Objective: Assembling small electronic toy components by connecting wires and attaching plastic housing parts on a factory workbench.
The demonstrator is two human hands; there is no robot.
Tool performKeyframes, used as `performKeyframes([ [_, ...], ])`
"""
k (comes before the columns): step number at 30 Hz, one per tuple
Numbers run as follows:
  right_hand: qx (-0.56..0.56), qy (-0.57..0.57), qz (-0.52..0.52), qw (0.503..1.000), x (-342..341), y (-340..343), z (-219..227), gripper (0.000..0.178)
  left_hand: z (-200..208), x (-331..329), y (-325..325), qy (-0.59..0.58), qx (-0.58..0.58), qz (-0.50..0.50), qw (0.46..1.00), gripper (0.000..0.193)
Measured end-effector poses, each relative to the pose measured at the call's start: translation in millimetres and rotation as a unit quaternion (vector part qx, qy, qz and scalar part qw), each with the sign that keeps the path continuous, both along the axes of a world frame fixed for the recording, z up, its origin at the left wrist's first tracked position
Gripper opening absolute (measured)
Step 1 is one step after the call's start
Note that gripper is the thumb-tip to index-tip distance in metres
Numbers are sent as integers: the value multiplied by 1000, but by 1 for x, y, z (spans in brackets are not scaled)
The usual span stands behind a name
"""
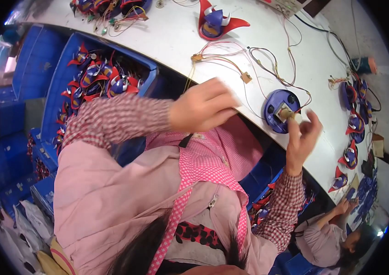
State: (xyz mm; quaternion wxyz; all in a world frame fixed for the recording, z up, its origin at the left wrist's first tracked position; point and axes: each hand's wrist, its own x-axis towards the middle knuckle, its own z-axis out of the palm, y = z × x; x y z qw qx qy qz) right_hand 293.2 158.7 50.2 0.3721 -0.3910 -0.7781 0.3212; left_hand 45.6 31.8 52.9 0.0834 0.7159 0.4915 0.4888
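White counter [176, 41] curves across the top of the view, pretty cluttered. Right hand [301, 137] has its grip pinching a small tan part [288, 112] right at the near edge of the counter, held against a round blue-purple shell [274, 111] that sits there. Left hand [203, 106] is curled loosely, fingers pressed together over the near edge; can't tell if it holds anything. Thin red and yellow wires [231, 57] trail from the shell toward the middle of the counter. Further out, a red-and-purple horned toy piece [216, 22] sits near the far edge, and a blue bin [61, 73] full of the same pieces stands off the left end.
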Motion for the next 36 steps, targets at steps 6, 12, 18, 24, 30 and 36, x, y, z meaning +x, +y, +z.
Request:
performKeyframes([
  [6, -21, -60, 192, 979, -40, -70, 5, 18, -24, -58, -33, 105, -93, 191, 972, 36],
  [12, 106, -38, 70, 991, -95, -33, 10, 19, -46, -75, 8, 146, -104, 236, 955, 38],
  [18, 111, -234, 65, 964, -123, -1, -20, 17, -51, -80, 20, 167, -126, 219, 953, 24],
  [24, 118, -253, 73, 957, -126, 0, -34, 13, -58, -93, 24, 209, -116, 221, 945, 17],
  [30, 90, -216, 65, 970, -125, -1, -34, 14, -60, -100, 31, 283, -93, 188, 936, 14],
  [36, 42, -165, 35, 985, -124, -2, -32, 14, -53, -99, 30, 299, -87, 190, 931, 18],
])
